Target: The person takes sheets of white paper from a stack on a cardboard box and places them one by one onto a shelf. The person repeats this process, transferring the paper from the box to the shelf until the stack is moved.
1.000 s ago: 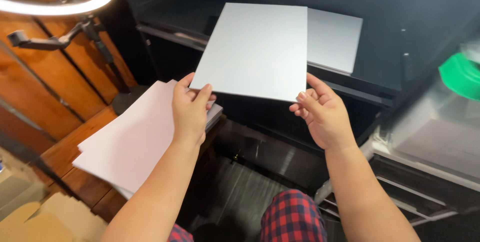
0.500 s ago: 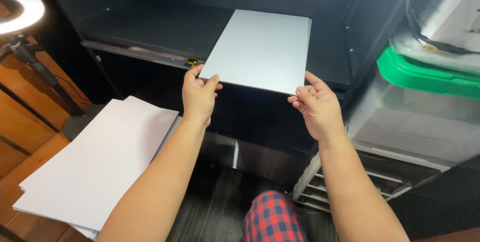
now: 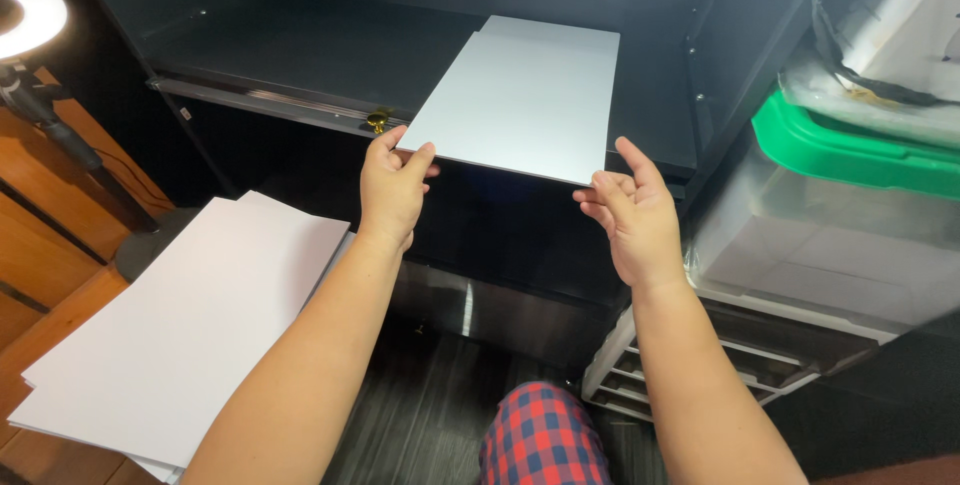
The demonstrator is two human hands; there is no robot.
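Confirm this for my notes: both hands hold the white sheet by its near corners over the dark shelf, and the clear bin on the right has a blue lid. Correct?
Not quite. The head view shows the clear bin has a green lid, not blue. The left hand and right hand do hold the white sheet by its near corners over the dark shelf.

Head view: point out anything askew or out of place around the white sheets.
Slightly askew: the white sheet held by the left hand and right hand sits offset from the sheet beneath on the dark shelf, edges not flush. The paper stack at lower left is fanned unevenly. No damage shows.
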